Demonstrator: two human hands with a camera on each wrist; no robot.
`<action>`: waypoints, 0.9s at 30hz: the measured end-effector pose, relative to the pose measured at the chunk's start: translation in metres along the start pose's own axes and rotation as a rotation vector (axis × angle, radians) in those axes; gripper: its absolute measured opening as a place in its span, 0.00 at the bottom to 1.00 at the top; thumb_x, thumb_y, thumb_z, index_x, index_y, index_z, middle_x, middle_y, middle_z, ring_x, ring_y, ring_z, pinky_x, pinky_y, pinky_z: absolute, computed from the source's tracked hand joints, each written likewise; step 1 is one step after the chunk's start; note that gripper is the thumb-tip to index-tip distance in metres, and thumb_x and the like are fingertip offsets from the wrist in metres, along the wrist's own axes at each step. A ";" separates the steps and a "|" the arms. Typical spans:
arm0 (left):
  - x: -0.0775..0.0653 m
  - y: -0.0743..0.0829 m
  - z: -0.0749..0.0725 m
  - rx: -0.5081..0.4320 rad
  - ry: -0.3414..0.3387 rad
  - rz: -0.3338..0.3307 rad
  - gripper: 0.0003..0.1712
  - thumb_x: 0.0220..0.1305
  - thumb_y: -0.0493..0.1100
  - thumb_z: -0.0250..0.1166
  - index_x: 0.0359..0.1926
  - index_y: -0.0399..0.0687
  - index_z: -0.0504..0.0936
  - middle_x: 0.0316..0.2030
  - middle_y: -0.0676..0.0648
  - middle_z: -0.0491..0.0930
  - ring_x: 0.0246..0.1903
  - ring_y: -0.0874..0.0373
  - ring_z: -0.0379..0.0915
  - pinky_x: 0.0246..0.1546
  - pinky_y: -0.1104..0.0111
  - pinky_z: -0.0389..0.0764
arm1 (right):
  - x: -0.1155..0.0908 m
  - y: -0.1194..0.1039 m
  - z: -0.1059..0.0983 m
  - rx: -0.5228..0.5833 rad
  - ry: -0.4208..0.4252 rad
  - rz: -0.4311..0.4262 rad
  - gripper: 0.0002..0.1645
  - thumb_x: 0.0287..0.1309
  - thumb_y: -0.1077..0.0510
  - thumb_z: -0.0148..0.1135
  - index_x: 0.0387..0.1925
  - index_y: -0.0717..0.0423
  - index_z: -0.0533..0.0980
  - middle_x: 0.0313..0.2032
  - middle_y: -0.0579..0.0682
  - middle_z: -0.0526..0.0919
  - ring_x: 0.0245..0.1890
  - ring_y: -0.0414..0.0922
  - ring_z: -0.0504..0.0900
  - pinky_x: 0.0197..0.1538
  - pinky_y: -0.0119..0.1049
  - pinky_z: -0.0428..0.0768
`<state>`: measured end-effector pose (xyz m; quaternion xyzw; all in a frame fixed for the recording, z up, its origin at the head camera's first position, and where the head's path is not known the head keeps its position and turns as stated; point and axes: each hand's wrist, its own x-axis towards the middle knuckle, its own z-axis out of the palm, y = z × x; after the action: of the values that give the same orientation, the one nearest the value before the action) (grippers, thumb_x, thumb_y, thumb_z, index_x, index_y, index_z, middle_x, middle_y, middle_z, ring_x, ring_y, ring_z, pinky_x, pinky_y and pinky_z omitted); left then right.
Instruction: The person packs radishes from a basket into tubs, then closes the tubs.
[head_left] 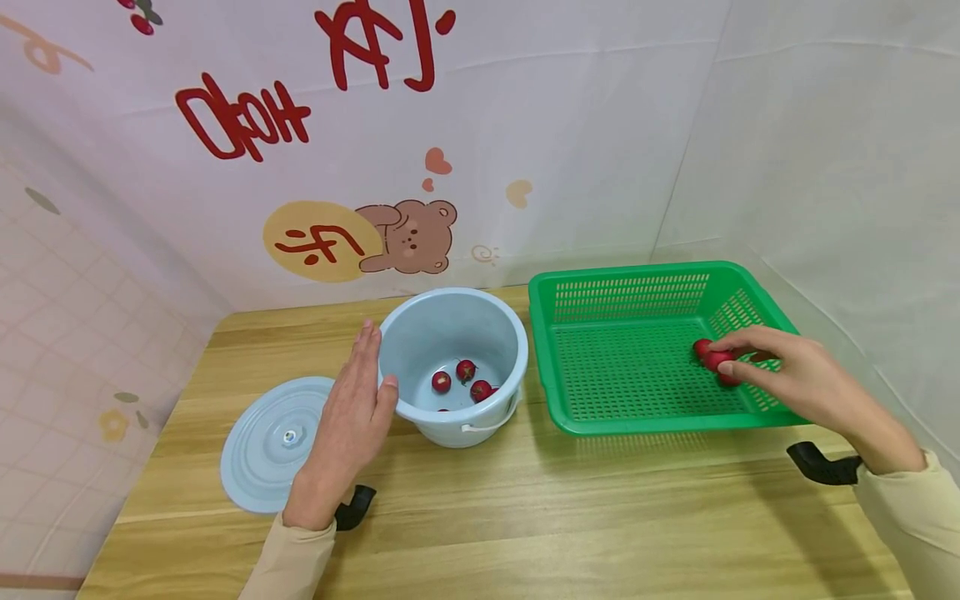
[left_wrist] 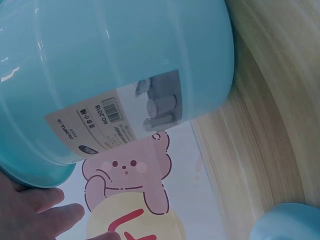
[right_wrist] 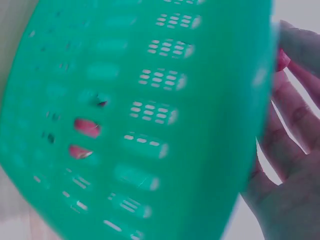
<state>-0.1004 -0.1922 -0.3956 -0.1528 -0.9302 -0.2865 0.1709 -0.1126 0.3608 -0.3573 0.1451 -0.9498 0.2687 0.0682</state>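
My right hand [head_left: 787, 375] reaches over the right side of the green basket [head_left: 558, 392] and pinches a cherry tomato [head_left: 718, 361] between thumb and fingers. Just beside and below it, other cherry tomatoes [head_left: 702, 347] lie on the basket floor. Through the basket wall, red patches of them show in the right wrist view. My left hand [head_left: 352, 408], fingers straight, is at the left rim of the light blue bucket [head_left: 457, 429]. Several cherry tomatoes [head_left: 465, 370] lie at the bottom of the bucket, some partly hidden by its near wall.
A round light blue lid [head_left: 255, 450] with a small knob lies on the wooden table [head_left: 480, 533], partly under the left forearm in view. The bucket's white handle [head_left: 495, 423] hangs on its front. Behind stands a printed cloth wall [head_left: 585, 125].
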 end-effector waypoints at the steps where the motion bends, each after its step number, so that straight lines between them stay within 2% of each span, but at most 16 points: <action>1: 0.000 0.000 0.000 0.000 0.001 0.000 0.38 0.78 0.44 0.52 0.81 0.36 0.51 0.82 0.42 0.47 0.80 0.45 0.43 0.76 0.43 0.54 | -0.001 -0.002 0.000 0.008 0.007 0.003 0.17 0.64 0.57 0.72 0.52 0.36 0.85 0.50 0.38 0.85 0.46 0.28 0.78 0.46 0.18 0.69; 7: 0.000 0.000 -0.001 0.000 0.001 -0.001 0.38 0.78 0.44 0.52 0.81 0.35 0.51 0.82 0.40 0.48 0.80 0.45 0.43 0.76 0.44 0.54 | -0.006 -0.017 0.000 0.066 0.047 0.001 0.19 0.63 0.59 0.73 0.53 0.37 0.85 0.49 0.36 0.85 0.45 0.27 0.78 0.46 0.18 0.69; 11: -0.001 0.000 -0.002 0.000 0.001 -0.006 0.38 0.79 0.45 0.50 0.81 0.36 0.51 0.81 0.40 0.48 0.80 0.45 0.43 0.76 0.44 0.53 | -0.008 -0.027 0.002 0.086 0.080 -0.031 0.21 0.61 0.61 0.74 0.52 0.38 0.86 0.48 0.36 0.85 0.45 0.28 0.78 0.47 0.17 0.70; 21: -0.002 -0.001 -0.001 -0.005 0.010 0.002 0.38 0.79 0.45 0.51 0.81 0.35 0.50 0.82 0.41 0.47 0.80 0.45 0.43 0.76 0.45 0.54 | -0.005 -0.057 0.007 0.154 0.171 -0.217 0.28 0.51 0.73 0.76 0.51 0.46 0.86 0.43 0.40 0.87 0.43 0.31 0.81 0.48 0.17 0.72; 27: -0.001 0.000 0.000 -0.010 0.013 0.008 0.38 0.79 0.45 0.51 0.81 0.36 0.50 0.82 0.42 0.46 0.80 0.45 0.43 0.75 0.43 0.55 | -0.001 -0.076 0.012 0.226 0.192 -0.251 0.27 0.49 0.76 0.75 0.49 0.51 0.86 0.41 0.43 0.87 0.42 0.35 0.80 0.39 0.21 0.75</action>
<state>-0.0996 -0.1927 -0.3962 -0.1556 -0.9270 -0.2916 0.1771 -0.0882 0.2934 -0.3305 0.2427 -0.8772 0.3757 0.1745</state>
